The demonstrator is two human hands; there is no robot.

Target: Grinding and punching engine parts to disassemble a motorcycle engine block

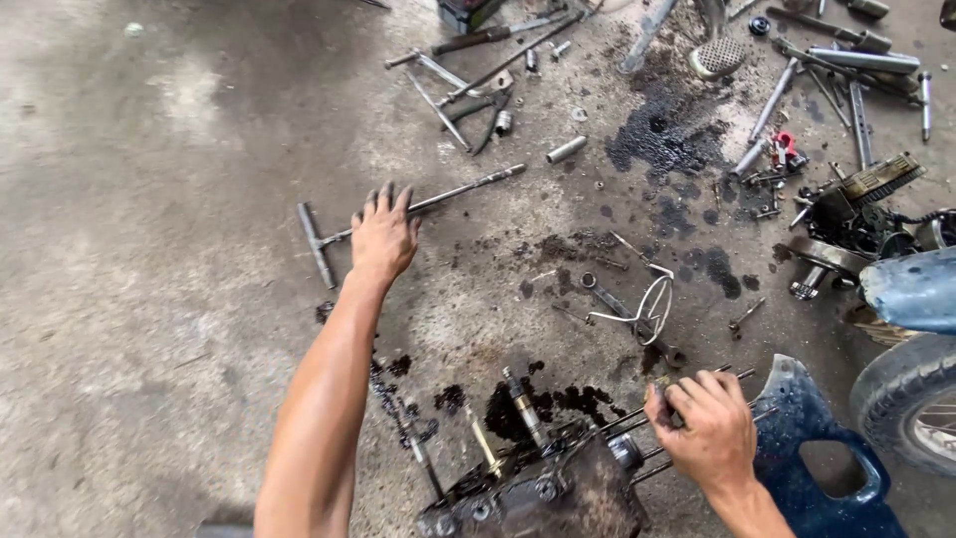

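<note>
One T-handle wrench (408, 207) lies under his spread, open left hand (382, 239); his right hand (709, 426) curls around one engine block's (558, 493) studs (687, 384).

One head-worn camera looks steeply down, close over the oily concrete floor (149, 299), facing forward.

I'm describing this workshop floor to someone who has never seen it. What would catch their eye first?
First the outstretched left hand laid on a long steel T-handle wrench on the stained concrete floor. Next, the right hand at the bottom, fingers on the thin metal rods of a grimy, oil-caked engine block. Black oil patches and scattered hand tools spread across the top.
</note>
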